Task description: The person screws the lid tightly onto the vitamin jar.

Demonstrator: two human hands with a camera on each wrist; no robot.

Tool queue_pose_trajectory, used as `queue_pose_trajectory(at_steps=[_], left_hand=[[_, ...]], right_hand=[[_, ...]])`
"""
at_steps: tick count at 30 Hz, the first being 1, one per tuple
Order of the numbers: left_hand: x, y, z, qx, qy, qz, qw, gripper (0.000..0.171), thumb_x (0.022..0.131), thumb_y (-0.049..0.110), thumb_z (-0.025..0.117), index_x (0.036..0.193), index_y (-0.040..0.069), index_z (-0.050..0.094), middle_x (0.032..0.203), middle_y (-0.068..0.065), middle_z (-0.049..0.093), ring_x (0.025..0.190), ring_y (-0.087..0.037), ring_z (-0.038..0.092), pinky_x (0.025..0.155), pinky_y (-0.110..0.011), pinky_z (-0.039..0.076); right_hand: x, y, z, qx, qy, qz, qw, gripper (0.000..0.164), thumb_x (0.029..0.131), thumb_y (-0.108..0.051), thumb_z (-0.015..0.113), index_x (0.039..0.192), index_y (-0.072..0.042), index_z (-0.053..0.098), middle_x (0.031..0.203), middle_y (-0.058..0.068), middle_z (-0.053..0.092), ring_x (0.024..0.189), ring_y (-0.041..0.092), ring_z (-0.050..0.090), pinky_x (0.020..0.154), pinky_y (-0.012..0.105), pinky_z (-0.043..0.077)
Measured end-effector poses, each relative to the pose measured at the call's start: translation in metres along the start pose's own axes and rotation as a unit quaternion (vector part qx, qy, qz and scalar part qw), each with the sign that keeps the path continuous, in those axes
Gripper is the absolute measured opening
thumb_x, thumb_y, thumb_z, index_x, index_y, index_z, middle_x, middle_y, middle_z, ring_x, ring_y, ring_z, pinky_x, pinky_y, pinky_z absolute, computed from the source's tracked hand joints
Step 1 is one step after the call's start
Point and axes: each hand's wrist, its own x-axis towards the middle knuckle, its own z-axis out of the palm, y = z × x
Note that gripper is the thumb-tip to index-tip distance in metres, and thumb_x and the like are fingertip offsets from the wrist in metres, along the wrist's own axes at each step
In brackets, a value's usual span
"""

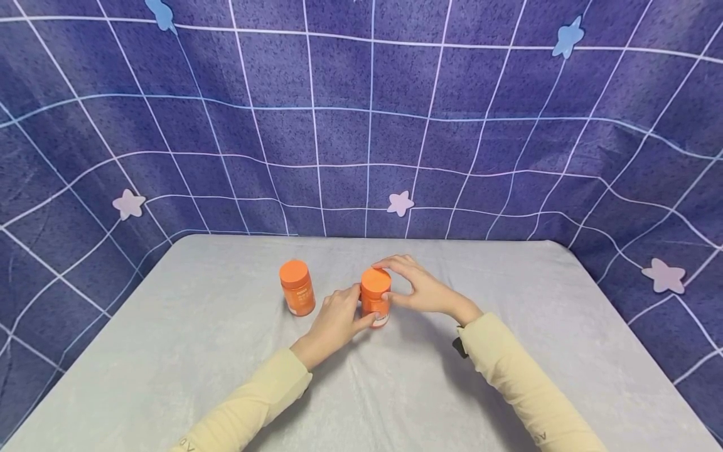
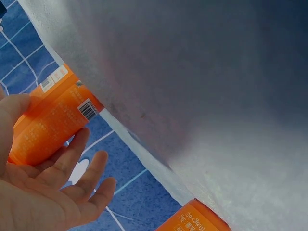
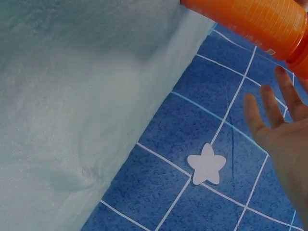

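Note:
An orange bottle (image 1: 373, 305) with an orange lid (image 1: 375, 280) stands upright on the cloth-covered table. My left hand (image 1: 333, 319) holds its body from the left, thumb on the near side. From the right, my right hand (image 1: 419, 287) grips around the lid, its thumb in front and fingers at the back. The left wrist view shows labels and a barcode on the bottle (image 2: 53, 118), with the left hand's (image 2: 43, 195) other fingers spread beside it. In the right wrist view, several fingers of the right hand (image 3: 284, 130) extend loosely near the bottle (image 3: 255, 21).
A second orange bottle (image 1: 297, 294), lid on, stands to the left of the held one; part of it shows at the bottom of the left wrist view. The grey cloth (image 1: 226, 339) covers the table. A blue gridded curtain (image 1: 344, 138) with stars hangs behind and at both sides.

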Motion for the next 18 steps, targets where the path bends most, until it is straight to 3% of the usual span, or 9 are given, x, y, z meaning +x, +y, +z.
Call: queue_pose_trajectory(at_steps=[6,12,18], left_hand=[[0.000,-0.001,0.000,0.002,0.001,0.001,1.0000,0.041,0.078,0.039,0.068,0.103,0.010,0.055,0.089,-0.004,0.066,0.080,-0.023,0.060,0.070,-0.041,0.044],[0.000,-0.001,0.001,0.002,0.003,0.003,1.0000,0.038,0.078,0.038,0.069,0.099,0.010,0.055,0.082,-0.003,0.064,0.075,-0.021,0.058,0.067,-0.039,0.043],[0.000,-0.001,0.001,0.005,0.004,0.003,1.0000,0.039,0.077,0.039,0.069,0.099,0.010,0.055,0.079,-0.003,0.063,0.074,-0.022,0.058,0.065,-0.038,0.042]], right_hand=[[0.000,0.000,0.001,-0.007,0.018,-0.007,1.000,0.048,0.079,-0.017,0.068,0.124,-0.009,0.052,0.121,0.003,0.055,0.114,0.019,0.044,0.095,0.045,0.037],[-0.001,-0.003,0.004,-0.016,0.035,0.038,0.999,0.047,0.079,-0.031,0.070,0.119,-0.014,0.054,0.119,-0.001,0.055,0.114,0.016,0.044,0.097,0.043,0.038],[-0.001,-0.011,0.010,-0.058,0.067,0.062,0.994,0.050,0.076,-0.039,0.072,0.112,-0.011,0.052,0.112,0.000,0.055,0.110,0.017,0.044,0.096,0.039,0.038]])
